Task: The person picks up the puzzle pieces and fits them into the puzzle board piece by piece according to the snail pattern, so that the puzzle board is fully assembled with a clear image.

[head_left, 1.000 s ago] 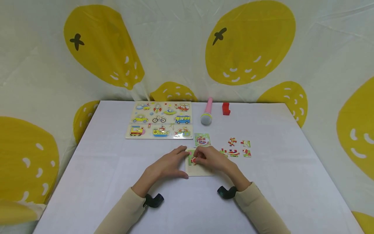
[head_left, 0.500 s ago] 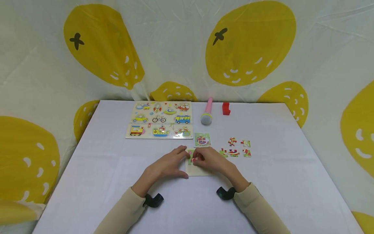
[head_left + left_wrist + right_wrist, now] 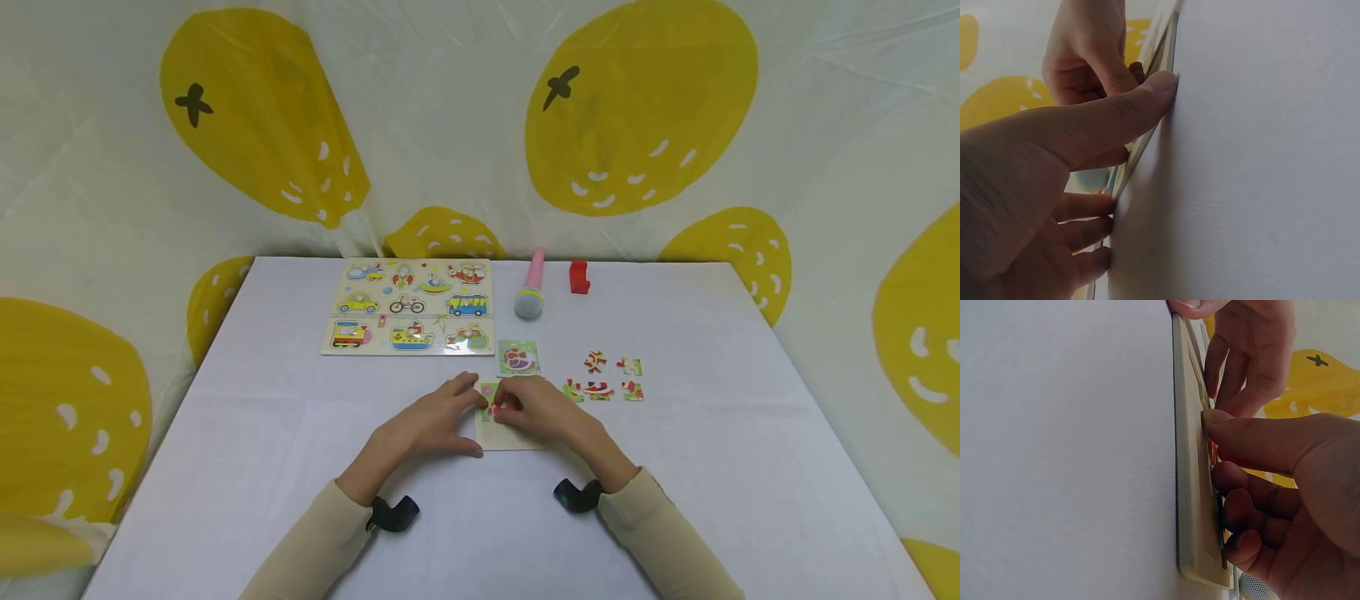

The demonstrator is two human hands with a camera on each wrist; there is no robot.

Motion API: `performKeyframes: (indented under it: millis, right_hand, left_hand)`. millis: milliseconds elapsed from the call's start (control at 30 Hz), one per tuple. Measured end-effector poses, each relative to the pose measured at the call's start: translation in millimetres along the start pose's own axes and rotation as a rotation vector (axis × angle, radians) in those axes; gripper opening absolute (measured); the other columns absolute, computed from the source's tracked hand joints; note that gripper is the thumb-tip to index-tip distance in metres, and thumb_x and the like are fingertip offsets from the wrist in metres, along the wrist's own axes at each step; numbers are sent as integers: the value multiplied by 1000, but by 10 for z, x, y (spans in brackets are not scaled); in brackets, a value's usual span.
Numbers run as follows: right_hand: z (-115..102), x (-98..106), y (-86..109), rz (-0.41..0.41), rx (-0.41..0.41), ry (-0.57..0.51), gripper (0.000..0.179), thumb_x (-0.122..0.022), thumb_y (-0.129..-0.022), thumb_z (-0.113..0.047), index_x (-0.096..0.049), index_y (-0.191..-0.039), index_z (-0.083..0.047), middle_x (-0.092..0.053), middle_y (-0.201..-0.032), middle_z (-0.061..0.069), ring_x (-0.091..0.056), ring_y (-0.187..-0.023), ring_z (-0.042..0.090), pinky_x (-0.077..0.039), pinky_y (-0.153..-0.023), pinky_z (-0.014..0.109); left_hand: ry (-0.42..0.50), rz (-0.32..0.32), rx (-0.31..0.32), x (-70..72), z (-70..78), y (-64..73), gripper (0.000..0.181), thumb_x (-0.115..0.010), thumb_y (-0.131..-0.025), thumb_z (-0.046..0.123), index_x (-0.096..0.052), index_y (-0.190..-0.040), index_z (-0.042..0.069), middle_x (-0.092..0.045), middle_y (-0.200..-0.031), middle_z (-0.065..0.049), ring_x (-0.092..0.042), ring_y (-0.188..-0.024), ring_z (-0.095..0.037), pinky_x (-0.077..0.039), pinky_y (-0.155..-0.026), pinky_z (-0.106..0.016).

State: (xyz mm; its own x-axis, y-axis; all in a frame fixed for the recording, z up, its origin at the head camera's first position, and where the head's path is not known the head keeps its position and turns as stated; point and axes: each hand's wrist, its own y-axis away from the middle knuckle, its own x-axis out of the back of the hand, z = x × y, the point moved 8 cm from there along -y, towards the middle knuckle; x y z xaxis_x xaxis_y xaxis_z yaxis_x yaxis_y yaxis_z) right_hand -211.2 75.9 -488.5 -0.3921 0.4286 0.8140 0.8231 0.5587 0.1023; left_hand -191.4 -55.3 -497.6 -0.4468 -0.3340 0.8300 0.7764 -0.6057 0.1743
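A small pale puzzle board (image 3: pixel 517 437) lies on the table in front of me, with jigsaw pieces in green and red at its upper left. My left hand (image 3: pixel 427 421) holds the board at its left side, thumb at the near corner and fingers toward the far corner. Over the board, my right hand (image 3: pixel 547 407) pinches a puzzle piece (image 3: pixel 1213 450) between thumb and forefinger, close against the laid pieces. Its fingers hide most of that piece. Right of the board lie several loose puzzle pieces (image 3: pixel 598 390), and a picture card (image 3: pixel 519 357) rests just beyond it.
A larger wooden puzzle board with vehicles (image 3: pixel 408 325) lies at the back left. Behind the card are a pink toy microphone (image 3: pixel 531 292) and a red block (image 3: pixel 579 277). A curtain with yellow fruit prints (image 3: pixel 645 108) stands behind the table (image 3: pixel 712 350).
My right hand has shifted very slightly left and down over the board while still pinching the piece. The left hand stays in place. The loose pieces have not moved.
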Motion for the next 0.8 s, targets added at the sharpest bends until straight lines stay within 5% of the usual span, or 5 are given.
performKeyframes:
  millis: [433,633,800]
  right_hand:
    - [39,23,30,-4,-7,-47,14,-74,-91,-24,-70,-102,-16,-60,-77,-10,-53,-72,8,-46,-66,21]
    - [116,190,61,31,-83,-54,22,-76,-89,-26,-70,-106,-14,-60,-82,-6,-54,-77,11,-48,-69,23]
    - [172,368,91,98,-62,-18,23,-77,-89,-24,-70,-107,-11,-62,-90,-2,-56,-83,14,-50,-75,26]
  left_hand:
    - [0,-13,11,-16,18,25,68,-84,-77,47,-60,-137,28,-30,-163,-8,-32,-150,-32,-41,-116,-48]
    - [-5,-7,11,-17,18,14,69,-85,-75,47,-60,-137,27,-31,-162,-10,-35,-149,-32,-42,-116,-47]
    - [-7,6,-4,-11,22,11,69,-86,-75,46,-61,-136,25,-32,-161,-11,-37,-147,-33,-43,-114,-47]
